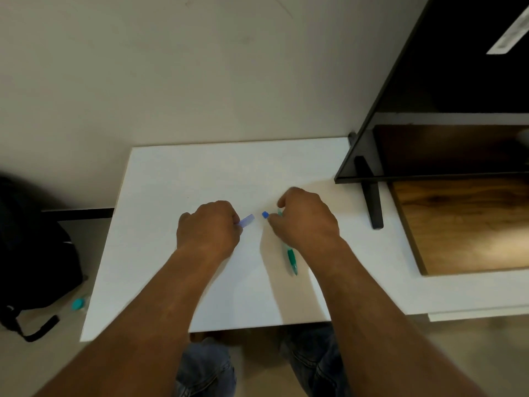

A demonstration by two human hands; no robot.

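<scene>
At the centre of the frame, the left hand [209, 227] pinches a pale blue cap [248, 220]. Just right of it, the right hand [306, 222] pinches a small blue piece [265, 214]. A green pen [292, 260] runs beneath that hand on the white table [171, 181].

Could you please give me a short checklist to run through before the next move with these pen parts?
1. Left hand grips the pale blue piece: ok.
2. Right hand pinches the small blue cap: ok.
3. Cap and piece lined up: cannot tell; they are apart.
4. Green pen out of the way: not ok, it lies under the right hand.
5. Both parts over the white table, away from its edges: ok.
</scene>
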